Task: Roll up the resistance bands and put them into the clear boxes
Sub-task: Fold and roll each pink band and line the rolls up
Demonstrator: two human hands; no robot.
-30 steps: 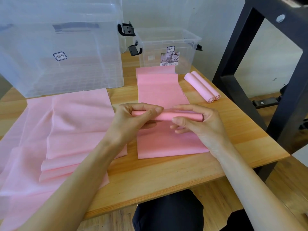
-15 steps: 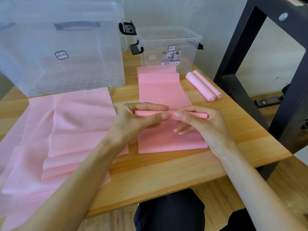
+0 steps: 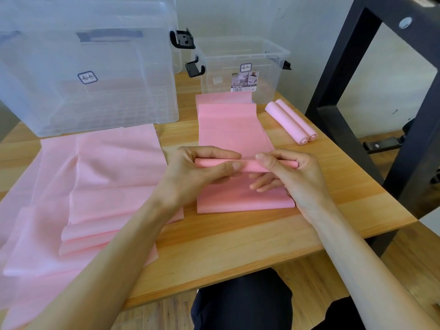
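Both hands worked at the table's centre: the left hand and right hand had fingers and thumbs curled round a half-wound pink band, its loose length running toward twelve o'clock. Two finished rolls lay at two o'clock, not yet boxed. Unrolled bands waited at nine o'clock. The small box at twelve looked empty.
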